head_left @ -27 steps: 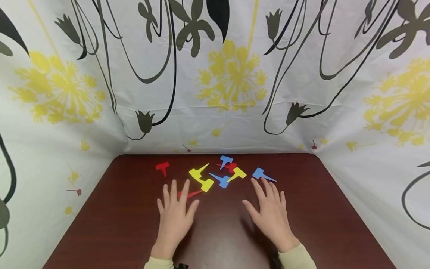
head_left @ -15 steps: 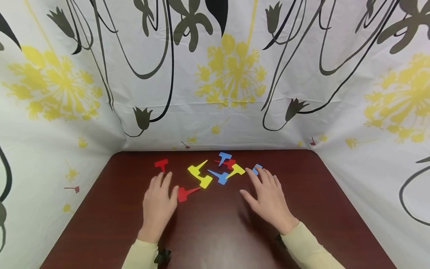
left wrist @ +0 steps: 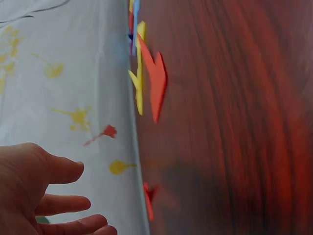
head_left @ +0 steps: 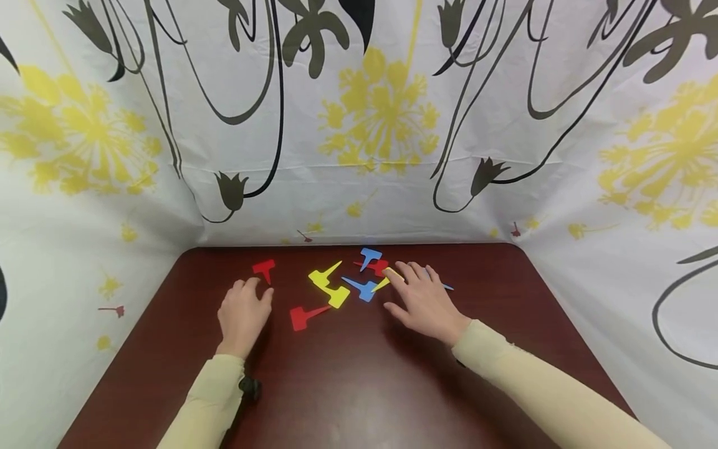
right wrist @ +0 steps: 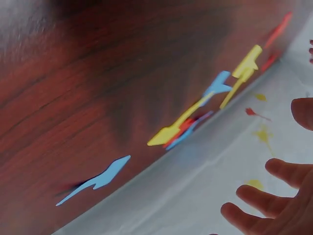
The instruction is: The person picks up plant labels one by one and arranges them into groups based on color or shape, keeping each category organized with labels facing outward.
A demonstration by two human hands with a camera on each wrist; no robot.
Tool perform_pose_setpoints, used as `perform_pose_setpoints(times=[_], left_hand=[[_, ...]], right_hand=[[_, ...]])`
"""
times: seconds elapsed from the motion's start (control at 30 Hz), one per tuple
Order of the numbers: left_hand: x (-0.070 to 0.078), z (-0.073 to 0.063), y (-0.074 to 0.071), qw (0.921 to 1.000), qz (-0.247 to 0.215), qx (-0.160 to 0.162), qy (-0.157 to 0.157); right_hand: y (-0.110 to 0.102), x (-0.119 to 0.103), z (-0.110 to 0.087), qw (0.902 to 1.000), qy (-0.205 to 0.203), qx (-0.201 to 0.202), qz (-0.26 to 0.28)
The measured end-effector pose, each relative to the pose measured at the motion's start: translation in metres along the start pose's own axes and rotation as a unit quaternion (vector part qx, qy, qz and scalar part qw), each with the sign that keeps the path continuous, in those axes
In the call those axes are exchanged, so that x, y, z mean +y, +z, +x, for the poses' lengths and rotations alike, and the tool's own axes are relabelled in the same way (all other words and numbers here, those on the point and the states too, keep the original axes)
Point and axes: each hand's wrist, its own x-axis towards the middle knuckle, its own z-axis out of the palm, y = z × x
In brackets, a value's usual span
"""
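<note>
Red, yellow and blue T-shaped plant labels lie flat near the table's far edge. My left hand (head_left: 244, 315) is just in front of the far-left red label (head_left: 264, 269), its thumb and fingers apart, nothing between them. In the left wrist view that hand (left wrist: 54, 196) shows bent fingers beside the red label (left wrist: 149, 201). My right hand (head_left: 429, 302) hovers with spread fingers over the right side of the group. It partly hides a yellow label (head_left: 381, 284) and the rightmost blue label (head_left: 447, 287). Both appear uncovered in the right wrist view, the blue label (right wrist: 110, 174) lying apart.
Between the hands lie another red label (head_left: 300, 318), two touching yellow labels (head_left: 339, 297), a blue label (head_left: 367, 290), and a blue label (head_left: 369, 255) overlapping a red one. A patterned white cloth (head_left: 314, 206) rises behind the dark wooden table (head_left: 336, 380) and along its sides.
My left hand has moved left and away from the nearer red label, toward the far-left one, its fingers drawing in. My right hand has shifted left and forward over the labels.
</note>
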Motion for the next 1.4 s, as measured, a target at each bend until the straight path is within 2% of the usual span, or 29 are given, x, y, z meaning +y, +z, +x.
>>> perform_pose_setpoints(times=[0.13, 0.3, 0.53, 0.73, 0.87, 1.1, 1.4], left_hand=[[-0.008, 0.014, 0.006, 0.9993, -0.004, -0.02, -0.031], [-0.013, 0.03, 0.012, 0.998, 0.0, -0.045, -0.046], [-0.008, 0.049, 0.023, 0.9935, 0.003, -0.086, -0.074], [-0.004, 0.059, 0.029, 0.9844, -0.01, -0.13, -0.118], [-0.007, 0.064, 0.035, 0.9802, -0.017, -0.138, -0.141], [-0.013, 0.069, 0.044, 0.9772, -0.016, -0.142, -0.157], [-0.02, 0.076, 0.049, 0.9776, 0.007, -0.148, -0.149]], right_hand=[[0.013, 0.001, 0.011, 0.9994, -0.016, -0.029, -0.009], [0.026, 0.006, 0.025, 0.9968, -0.036, -0.071, -0.008], [0.041, 0.02, 0.035, 0.995, -0.03, -0.092, 0.024], [0.047, 0.023, 0.04, 0.9929, -0.016, -0.11, 0.042], [0.054, 0.024, 0.044, 0.993, -0.027, -0.111, 0.028], [0.056, 0.022, 0.053, 0.9931, -0.042, -0.106, 0.026], [0.06, 0.013, 0.059, 0.9913, -0.078, -0.106, 0.008]])
